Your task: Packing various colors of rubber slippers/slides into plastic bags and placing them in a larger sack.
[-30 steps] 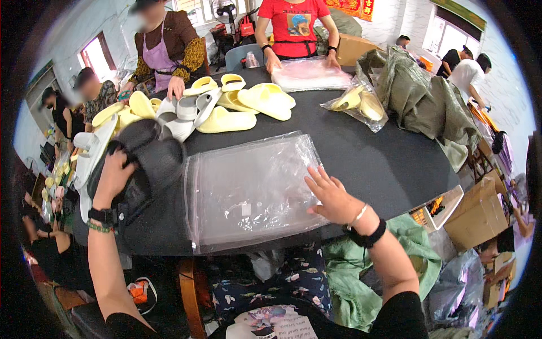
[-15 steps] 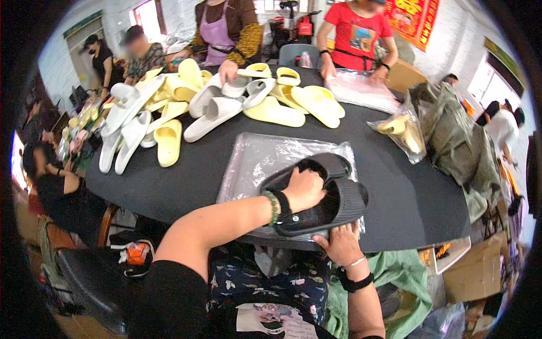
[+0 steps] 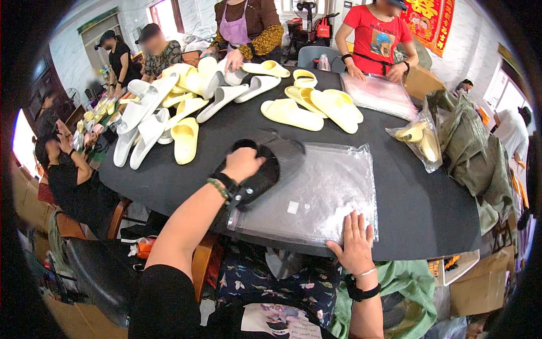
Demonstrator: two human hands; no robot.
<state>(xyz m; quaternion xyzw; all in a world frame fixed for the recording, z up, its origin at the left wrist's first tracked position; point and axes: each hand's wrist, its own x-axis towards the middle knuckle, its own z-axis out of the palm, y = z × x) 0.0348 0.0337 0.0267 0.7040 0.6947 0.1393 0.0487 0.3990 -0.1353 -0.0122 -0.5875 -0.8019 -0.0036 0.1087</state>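
A pair of black slippers [image 3: 267, 176], smeared by motion, is in the grip of my left hand [image 3: 244, 166], its fingers curled inside the footbeds. The slippers are over the left side of a stack of clear plastic bags [image 3: 333, 175] on the black table. My right hand [image 3: 357, 243] lies with fingers stretched out on the near right corner of that stack. Beyond, a heap of grey slippers [image 3: 148, 101] and yellow slippers [image 3: 185, 138] spreads across the far left. More yellow slippers [image 3: 291, 114] lie past the bags.
A bagged yellow pair [image 3: 419, 138] sits at the right beside an olive sack [image 3: 460, 135]. Across the table [image 3: 420, 214], one person's hand [image 3: 234, 59] touches a grey slipper, and another person in red handles clear bags [image 3: 377, 93]. A cardboard box [image 3: 480, 285] stands low at the right.
My left hand has swung the black slippers leftward, uncovering the bags. My right hand has come from beneath the slippers onto the bags. Across the table, some grey slippers have shifted left.
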